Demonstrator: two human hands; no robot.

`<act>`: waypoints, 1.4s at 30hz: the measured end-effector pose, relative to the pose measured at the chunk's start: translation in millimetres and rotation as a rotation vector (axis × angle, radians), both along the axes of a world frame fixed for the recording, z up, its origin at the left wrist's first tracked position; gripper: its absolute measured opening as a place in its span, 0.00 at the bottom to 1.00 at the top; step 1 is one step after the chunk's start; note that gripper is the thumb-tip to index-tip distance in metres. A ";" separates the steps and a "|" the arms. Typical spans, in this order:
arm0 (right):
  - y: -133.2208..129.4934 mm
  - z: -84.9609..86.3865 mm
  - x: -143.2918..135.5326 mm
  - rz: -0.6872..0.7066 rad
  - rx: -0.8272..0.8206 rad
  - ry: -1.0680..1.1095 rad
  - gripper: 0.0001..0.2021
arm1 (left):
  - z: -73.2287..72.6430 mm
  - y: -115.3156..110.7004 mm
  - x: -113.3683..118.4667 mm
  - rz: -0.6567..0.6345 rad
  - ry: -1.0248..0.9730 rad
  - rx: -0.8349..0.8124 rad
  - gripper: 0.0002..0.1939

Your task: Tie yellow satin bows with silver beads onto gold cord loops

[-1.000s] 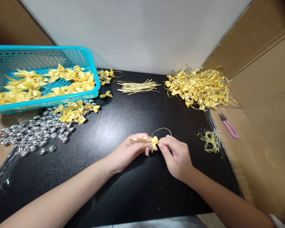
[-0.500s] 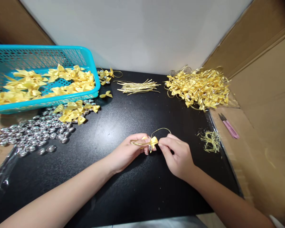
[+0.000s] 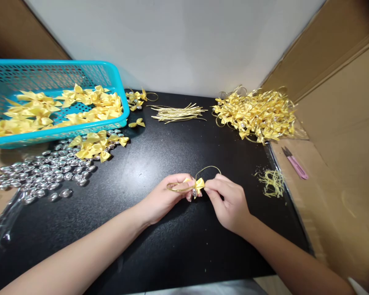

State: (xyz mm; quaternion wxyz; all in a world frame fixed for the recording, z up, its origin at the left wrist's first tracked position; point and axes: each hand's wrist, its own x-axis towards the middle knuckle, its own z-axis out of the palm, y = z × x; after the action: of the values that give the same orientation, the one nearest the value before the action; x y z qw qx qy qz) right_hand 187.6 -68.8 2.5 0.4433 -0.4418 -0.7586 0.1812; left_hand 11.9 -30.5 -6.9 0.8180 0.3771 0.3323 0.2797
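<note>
Between thumb and fingers, my left hand [image 3: 172, 192] pinches a small yellow ribbon bow [image 3: 199, 184]. A silver bead [image 3: 194, 192] sits against the bow's lower side. Gold cord [image 3: 175, 189] loops back over my left thumb. My right hand [image 3: 229, 200] is closed in a pinch just right of the bow. A thin gold cord [image 3: 209, 166] arcs above from the bow to the right hand. What lies right between the right fingertips is mostly hidden.
At left stand a turquoise basket [image 3: 123, 92] of yellow bows and a heap of silver beads [image 3: 49, 174]. Gold cords [image 3: 178, 113] lie at the back. Right are a pile of finished-looking bows [image 3: 258, 114], cord clippings [image 3: 273, 183] and pink thread snips [image 3: 295, 163].
Both hands hold nearly the same place and grip. The gold loop over the left thumb has tilted slightly; the view has shifted a little.
</note>
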 end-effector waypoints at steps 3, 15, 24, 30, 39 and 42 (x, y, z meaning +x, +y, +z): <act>-1.0 -2.3 -1.2 -0.002 -0.017 0.037 0.10 | 1.5 -0.3 0.6 -0.001 0.002 0.011 0.16; -1.4 -8.5 0.8 -0.024 -0.118 0.078 0.09 | 3.0 -1.4 3.0 0.068 -0.103 -0.067 0.13; 3.1 -2.0 2.4 -0.010 0.004 -0.020 0.10 | 6.5 -0.7 3.7 0.072 -0.040 -0.050 0.12; 1.1 0.7 3.3 -0.020 0.031 -0.062 0.11 | 6.4 -3.0 2.5 0.070 -0.011 -0.038 0.12; -3.5 -9.8 -4.9 -0.052 -0.209 0.164 0.09 | 6.0 -2.1 2.6 0.061 -0.041 -0.049 0.12; -5.2 -12.3 -6.0 -0.055 -0.266 0.210 0.09 | 5.9 -2.2 3.1 0.070 -0.043 -0.043 0.14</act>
State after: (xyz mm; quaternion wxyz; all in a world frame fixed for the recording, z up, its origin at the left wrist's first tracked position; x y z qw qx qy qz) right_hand 181.6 -74.0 -9.9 0.4625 -0.4958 -0.6651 0.3128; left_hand 15.0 -32.7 -0.9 0.8224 0.3416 0.3336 0.3092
